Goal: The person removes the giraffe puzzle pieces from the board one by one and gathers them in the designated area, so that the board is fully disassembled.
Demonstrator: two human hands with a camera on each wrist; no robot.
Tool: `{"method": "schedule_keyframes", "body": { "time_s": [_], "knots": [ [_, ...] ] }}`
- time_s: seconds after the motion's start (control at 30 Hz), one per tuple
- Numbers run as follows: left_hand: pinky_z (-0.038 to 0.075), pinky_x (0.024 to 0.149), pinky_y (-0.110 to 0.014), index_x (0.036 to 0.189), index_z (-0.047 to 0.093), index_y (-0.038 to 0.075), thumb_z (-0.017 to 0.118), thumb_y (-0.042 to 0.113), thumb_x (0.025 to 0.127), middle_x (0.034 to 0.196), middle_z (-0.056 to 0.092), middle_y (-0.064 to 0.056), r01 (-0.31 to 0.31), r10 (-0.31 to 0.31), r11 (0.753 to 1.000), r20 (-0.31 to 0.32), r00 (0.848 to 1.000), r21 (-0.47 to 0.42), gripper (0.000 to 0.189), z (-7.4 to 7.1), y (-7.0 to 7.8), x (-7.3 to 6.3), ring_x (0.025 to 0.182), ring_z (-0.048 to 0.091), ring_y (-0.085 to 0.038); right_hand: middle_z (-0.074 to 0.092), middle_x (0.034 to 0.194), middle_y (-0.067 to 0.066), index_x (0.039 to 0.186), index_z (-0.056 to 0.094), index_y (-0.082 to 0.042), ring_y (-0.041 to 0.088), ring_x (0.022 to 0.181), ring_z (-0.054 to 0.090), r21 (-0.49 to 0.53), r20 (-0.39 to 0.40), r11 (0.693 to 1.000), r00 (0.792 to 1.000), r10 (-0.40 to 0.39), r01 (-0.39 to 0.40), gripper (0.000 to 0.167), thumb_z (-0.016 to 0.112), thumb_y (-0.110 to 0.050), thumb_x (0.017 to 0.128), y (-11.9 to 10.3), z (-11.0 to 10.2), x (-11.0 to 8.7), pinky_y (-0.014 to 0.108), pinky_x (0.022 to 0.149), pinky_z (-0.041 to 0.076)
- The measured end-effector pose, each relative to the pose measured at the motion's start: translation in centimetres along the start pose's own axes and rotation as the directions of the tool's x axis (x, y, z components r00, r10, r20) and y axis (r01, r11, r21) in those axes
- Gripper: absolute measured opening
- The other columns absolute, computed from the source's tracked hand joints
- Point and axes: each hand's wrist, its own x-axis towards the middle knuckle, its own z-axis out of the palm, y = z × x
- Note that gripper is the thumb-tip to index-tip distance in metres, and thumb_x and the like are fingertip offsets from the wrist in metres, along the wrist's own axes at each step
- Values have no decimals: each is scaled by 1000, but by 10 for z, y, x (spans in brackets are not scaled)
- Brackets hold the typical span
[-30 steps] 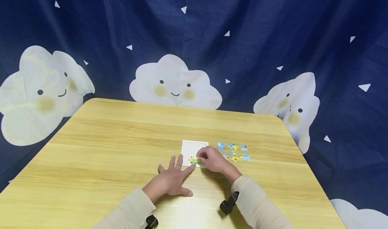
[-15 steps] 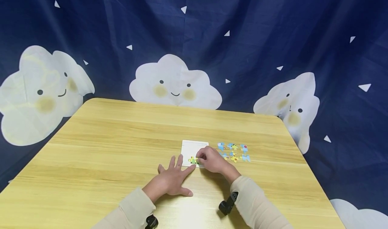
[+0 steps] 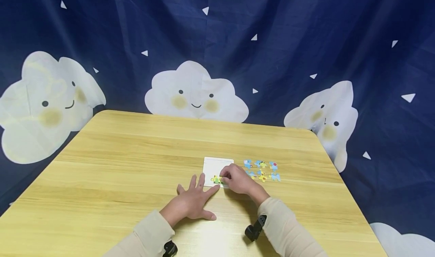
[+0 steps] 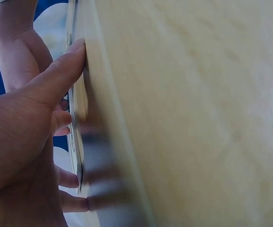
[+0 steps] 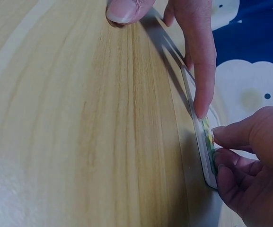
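A white square puzzle tray [image 3: 211, 167] lies flat on the table. Along its near edge sit yellow-green jigsaw pieces [image 3: 216, 179], partly covered by my right hand [image 3: 238, 178]. In the right wrist view, the right thumb and fingertips pinch a green jigsaw piece [image 5: 214, 163] low against the tray. My left hand [image 3: 194, 203] is spread at the tray's near left corner, thumb on the table side. Its index fingertip [image 5: 202, 111] touches the tray's near edge beside the pieces. The left wrist view shows the straight left thumb [image 4: 63, 71] and the tray edge-on.
Several loose blue and yellow jigsaw pieces [image 3: 274, 177] lie in two rows right of the tray. The wooden table [image 3: 136, 155] extends to a dark blue curtain [image 3: 231, 30] with printed clouds behind it. A black wrist camera [image 3: 253, 231] hangs from the right sleeve.
My right hand has shifted very slightly left over the tray, covering a little more of the yellow-green pieces. The left hand stays in place.
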Motion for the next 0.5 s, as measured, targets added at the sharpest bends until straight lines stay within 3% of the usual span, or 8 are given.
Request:
{"method": "schedule_keyframes", "body": {
  "time_s": [0.5],
  "knots": [
    [23,88,-78,147,30,35,63,69,72,155,14,-24,-1,1,1000,6,1000,-24,89,-1,0,-1,139,15,-48,60,83,1,89,61,-8,11,76,54,69,-29,998,1000,7,-5,4,63,-5,87,0,-1,-3,30,71,45]
  ]
}}
